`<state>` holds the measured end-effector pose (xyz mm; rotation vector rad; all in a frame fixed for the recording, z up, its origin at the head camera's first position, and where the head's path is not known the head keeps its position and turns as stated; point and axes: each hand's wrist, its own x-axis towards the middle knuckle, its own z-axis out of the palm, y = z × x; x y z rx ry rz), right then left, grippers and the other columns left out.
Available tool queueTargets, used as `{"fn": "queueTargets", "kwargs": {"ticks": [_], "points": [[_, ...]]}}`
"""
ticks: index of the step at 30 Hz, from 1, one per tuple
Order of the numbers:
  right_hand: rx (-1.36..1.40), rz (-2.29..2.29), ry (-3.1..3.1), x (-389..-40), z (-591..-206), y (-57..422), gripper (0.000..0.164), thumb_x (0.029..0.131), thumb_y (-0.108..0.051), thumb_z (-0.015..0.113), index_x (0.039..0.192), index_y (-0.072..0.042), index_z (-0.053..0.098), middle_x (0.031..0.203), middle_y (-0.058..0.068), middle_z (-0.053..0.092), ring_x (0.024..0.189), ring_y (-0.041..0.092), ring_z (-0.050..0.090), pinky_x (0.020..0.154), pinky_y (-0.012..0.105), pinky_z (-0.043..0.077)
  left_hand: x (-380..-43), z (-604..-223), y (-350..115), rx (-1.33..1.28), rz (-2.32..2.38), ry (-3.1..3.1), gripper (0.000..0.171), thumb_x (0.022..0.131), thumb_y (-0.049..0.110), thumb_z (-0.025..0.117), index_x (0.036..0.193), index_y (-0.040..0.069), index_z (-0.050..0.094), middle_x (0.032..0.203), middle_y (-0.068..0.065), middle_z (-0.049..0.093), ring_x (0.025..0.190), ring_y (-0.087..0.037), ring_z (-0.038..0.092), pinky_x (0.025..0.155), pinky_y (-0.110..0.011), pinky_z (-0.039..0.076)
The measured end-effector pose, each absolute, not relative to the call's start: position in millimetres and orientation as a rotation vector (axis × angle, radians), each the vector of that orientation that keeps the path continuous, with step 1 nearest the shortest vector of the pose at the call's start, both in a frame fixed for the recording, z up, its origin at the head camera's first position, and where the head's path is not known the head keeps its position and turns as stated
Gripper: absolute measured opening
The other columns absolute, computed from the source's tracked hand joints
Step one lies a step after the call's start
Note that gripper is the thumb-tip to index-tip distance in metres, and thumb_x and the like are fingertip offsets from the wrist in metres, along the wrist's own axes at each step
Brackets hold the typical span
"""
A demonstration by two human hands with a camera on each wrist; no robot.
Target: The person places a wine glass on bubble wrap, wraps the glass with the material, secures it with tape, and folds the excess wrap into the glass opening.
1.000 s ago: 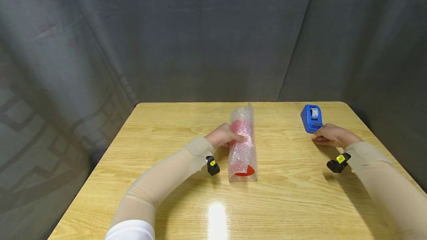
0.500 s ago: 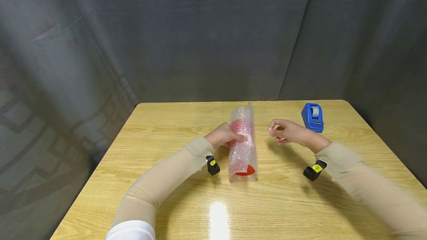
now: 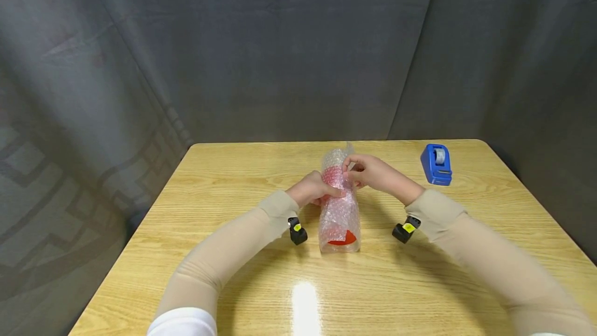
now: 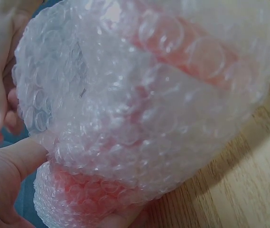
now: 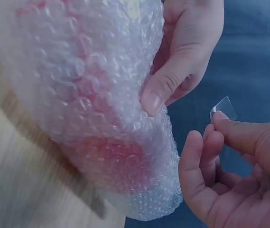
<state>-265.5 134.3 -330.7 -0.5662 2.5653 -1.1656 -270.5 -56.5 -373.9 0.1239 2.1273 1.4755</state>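
Note:
A roll of bubble wrap [image 3: 339, 209] lies lengthwise on the table around something red, whose end shows at the near opening. My left hand [image 3: 313, 189] grips the roll from its left side, thumb pressed on top over the wrap's edge, as the left wrist view also shows. My right hand [image 3: 370, 172] is at the roll's right side, close beside my left thumb. Between its thumb and finger it pinches a short clear piece of tape [image 5: 226, 108] with a jagged cut edge. The object inside is blurred by the bubbles.
A blue tape dispenser [image 3: 437, 165] with a roll of clear tape stands at the right rear of the wooden table [image 3: 242, 170]. Dark grey curtains [image 3: 289, 56] hang behind the table and along both sides.
My right hand has left the tape dispenser and moved left to the bubble wrap with the piece of tape. My left hand has kept its grip in place.

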Motion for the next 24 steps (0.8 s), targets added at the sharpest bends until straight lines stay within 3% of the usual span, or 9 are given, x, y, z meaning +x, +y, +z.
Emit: {"fn": "queueTargets", "kwargs": {"ticks": [16, 24], "points": [[-0.64, -1.001, 2.641, -281.8, -327.9, 119.7, 0.016, 0.094, -0.006, 0.061, 0.11, -0.004, 0.058, 0.086, 0.014, 0.064, 0.073, 0.019, 0.06, 0.064, 0.03, 0.055, -270.9, -373.4, -56.9, 0.126, 1.446, 2.149, 0.039, 0.081, 0.018, 0.078, 0.108, 0.002, 0.055, 0.083, -0.004, 0.058, 0.059, -0.014, 0.049, 0.058, -0.028, 0.047], [-0.565, -0.981, 2.625, -284.5, -331.6, 118.6, 0.013, 0.092, -0.002, 0.062, 0.102, -0.002, 0.053, 0.084, 0.014, 0.061, 0.07, 0.018, 0.059, 0.067, 0.039, 0.058, -271.0, -373.8, -56.4, 0.128, 1.444, 2.153, 0.038, 0.082, 0.019, 0.078, 0.107, 0.003, 0.055, 0.08, -0.003, 0.056, 0.059, -0.014, 0.048, 0.058, -0.03, 0.047]]}}
